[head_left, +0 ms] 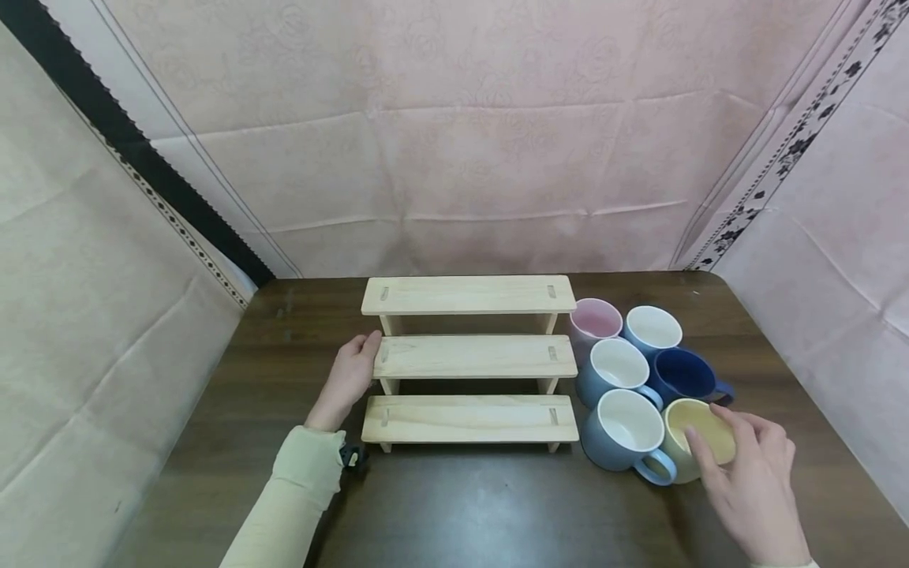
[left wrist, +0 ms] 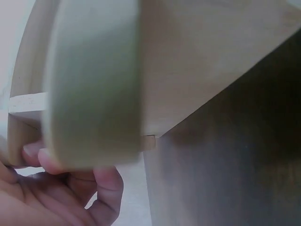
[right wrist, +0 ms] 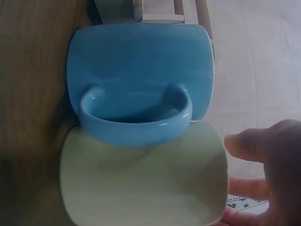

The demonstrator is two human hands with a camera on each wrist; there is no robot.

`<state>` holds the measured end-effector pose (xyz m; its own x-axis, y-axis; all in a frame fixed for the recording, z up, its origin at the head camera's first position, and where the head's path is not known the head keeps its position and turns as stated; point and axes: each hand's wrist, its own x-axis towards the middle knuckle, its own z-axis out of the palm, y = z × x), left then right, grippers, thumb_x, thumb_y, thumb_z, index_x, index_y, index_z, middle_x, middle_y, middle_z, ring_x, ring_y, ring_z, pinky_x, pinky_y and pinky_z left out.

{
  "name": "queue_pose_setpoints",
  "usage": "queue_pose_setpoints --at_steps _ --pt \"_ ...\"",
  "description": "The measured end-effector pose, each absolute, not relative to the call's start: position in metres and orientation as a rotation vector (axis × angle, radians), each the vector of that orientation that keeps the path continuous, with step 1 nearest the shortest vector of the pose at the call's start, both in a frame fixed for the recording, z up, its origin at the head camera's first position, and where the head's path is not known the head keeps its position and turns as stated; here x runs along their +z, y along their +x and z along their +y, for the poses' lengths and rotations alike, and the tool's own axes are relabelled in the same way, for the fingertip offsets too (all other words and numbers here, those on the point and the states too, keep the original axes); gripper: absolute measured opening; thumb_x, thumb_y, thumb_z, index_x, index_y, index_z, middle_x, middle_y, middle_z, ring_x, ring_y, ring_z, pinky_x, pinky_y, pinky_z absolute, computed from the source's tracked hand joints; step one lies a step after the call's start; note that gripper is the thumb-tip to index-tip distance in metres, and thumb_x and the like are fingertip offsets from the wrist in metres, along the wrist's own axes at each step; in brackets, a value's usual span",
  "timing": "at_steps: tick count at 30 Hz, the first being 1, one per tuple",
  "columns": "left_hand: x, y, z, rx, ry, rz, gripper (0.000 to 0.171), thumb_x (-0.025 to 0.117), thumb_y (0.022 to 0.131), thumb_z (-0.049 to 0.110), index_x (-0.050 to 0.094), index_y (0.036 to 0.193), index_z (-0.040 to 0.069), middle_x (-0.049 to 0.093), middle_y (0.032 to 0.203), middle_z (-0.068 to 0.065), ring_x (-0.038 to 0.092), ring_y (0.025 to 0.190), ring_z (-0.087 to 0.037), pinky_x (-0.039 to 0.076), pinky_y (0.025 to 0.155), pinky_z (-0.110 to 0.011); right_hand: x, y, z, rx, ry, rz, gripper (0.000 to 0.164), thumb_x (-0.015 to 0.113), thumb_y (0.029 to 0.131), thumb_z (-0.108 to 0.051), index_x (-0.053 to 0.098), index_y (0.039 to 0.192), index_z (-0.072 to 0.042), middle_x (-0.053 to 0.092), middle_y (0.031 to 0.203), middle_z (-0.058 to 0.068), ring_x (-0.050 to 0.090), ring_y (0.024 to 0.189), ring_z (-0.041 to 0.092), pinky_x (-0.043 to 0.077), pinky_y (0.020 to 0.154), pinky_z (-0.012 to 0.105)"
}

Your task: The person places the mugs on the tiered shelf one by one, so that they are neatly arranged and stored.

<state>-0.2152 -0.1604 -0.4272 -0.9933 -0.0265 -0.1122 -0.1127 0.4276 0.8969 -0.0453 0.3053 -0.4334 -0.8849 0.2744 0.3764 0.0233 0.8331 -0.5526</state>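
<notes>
A pale wooden three-tier stand (head_left: 474, 356) rests on the table. At its left end, my left hand (head_left: 353, 371) grips the middle tier; the left wrist view has fingers (left wrist: 108, 188) curled beside the wooden support (left wrist: 94, 94). Over the yellow mug (head_left: 679, 450) is my right hand (head_left: 760, 473), thumb and fingers spread about its mouth. The right wrist view puts the thumb (right wrist: 240, 146) right at the rim, with other fingers partly hidden behind it. Touching the yellow mug is a light blue mug (head_left: 618, 438), its handle (right wrist: 136, 132) toward the yellow one.
Behind these two stand another light blue mug (head_left: 618, 367), a dark blue mug (head_left: 684, 375), a pale blue mug (head_left: 653, 330) and a pink mug (head_left: 595, 319), close to the stand's right side. The brown table (head_left: 490, 513) meets cloth-covered walls (head_left: 497, 158) at the back and sides.
</notes>
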Motion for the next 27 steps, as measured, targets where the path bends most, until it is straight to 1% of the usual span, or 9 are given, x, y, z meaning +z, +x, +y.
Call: queue_pose_setpoints --at_steps 4,7,11,14,16,19,23,26,27 --pt "-0.428 -0.214 -0.160 1.614 -0.145 2.574 0.051 0.033 0.104 0.049 0.055 0.102 0.003 0.049 0.081 -0.009 0.047 0.068 -0.023 0.041 0.061 -0.032 -0.439 -0.040 0.303 0.813 -0.314 -2.560 0.047 0.066 0.093 -0.021 0.052 0.127 0.009 0.031 0.126 0.033 0.025 0.117 0.049 0.027 0.083 0.059" --pt "-0.428 -0.214 -0.160 1.618 -0.152 2.569 0.052 0.032 0.103 0.050 0.055 0.099 0.004 0.046 0.078 -0.008 0.045 0.066 -0.023 0.039 0.061 -0.032 -0.444 -0.036 0.302 0.859 -0.351 -2.507 0.048 0.066 0.092 -0.018 0.050 0.128 0.009 0.031 0.127 0.033 0.022 0.120 0.047 0.023 0.088 0.060" --pt "-0.428 -0.214 -0.159 1.642 -0.162 2.549 0.050 0.033 0.104 0.049 0.055 0.099 0.004 0.045 0.075 -0.006 0.045 0.066 -0.022 0.040 0.061 -0.032 -0.451 -0.033 0.304 0.902 -0.382 -2.482 0.047 0.062 0.094 -0.017 0.048 0.131 0.009 0.029 0.129 0.033 0.022 0.121 0.046 0.021 0.089 0.062" --pt "-0.427 -0.214 -0.159 1.672 -0.168 2.517 0.048 0.034 0.104 0.046 0.056 0.101 0.003 0.046 0.075 -0.005 0.045 0.065 -0.021 0.040 0.061 -0.030 -0.454 -0.033 0.309 0.930 -0.351 -2.450 0.043 0.059 0.095 -0.012 0.047 0.130 0.010 0.031 0.128 0.035 0.023 0.120 0.047 0.021 0.090 0.062" --pt "-0.427 -0.215 -0.159 1.690 -0.179 2.495 0.048 0.035 0.104 0.046 0.056 0.101 0.003 0.047 0.075 -0.005 0.045 0.065 -0.022 0.041 0.061 -0.030 -0.455 -0.033 0.313 0.951 -0.346 -2.431 0.040 0.055 0.096 -0.009 0.047 0.130 0.012 0.035 0.126 0.035 0.025 0.119 0.049 0.021 0.091 0.061" --pt "-0.425 -0.215 -0.159 1.687 -0.194 2.492 0.048 0.036 0.104 0.045 0.057 0.100 0.002 0.048 0.074 -0.004 0.047 0.066 -0.023 0.042 0.062 -0.030 -0.458 -0.031 0.320 0.969 -0.372 -2.439 0.037 0.047 0.099 -0.007 0.046 0.130 0.013 0.040 0.123 0.033 0.031 0.115 0.047 0.025 0.090 0.052" --pt "-0.424 -0.215 -0.159 1.668 -0.211 2.496 0.050 0.036 0.104 0.046 0.057 0.099 0.001 0.049 0.073 -0.005 0.046 0.063 -0.023 0.042 0.062 -0.031 -0.461 -0.027 0.332 0.950 -0.356 -2.534 0.035 0.037 0.102 -0.008 0.046 0.129 0.014 0.044 0.120 0.034 0.038 0.111 0.048 0.028 0.088 0.053" --pt "-0.423 -0.215 -0.158 1.668 -0.222 2.491 0.051 0.034 0.104 0.048 0.056 0.099 0.002 0.049 0.072 -0.005 0.044 0.060 -0.021 0.041 0.061 -0.031 -0.463 -0.024 0.341 0.929 -0.326 -2.615 0.035 0.035 0.104 -0.010 0.046 0.128 0.014 0.046 0.119 0.035 0.043 0.108 0.050 0.029 0.086 0.059" --pt "-0.423 -0.215 -0.158 1.672 -0.223 2.489 0.052 0.034 0.104 0.048 0.056 0.098 0.002 0.049 0.071 -0.004 0.044 0.059 -0.020 0.041 0.061 -0.031 -0.464 -0.023 0.343 0.923 -0.327 -2.637 0.035 0.036 0.104 -0.011 0.046 0.128 0.013 0.047 0.119 0.035 0.045 0.107 0.050 0.030 0.086 0.059"
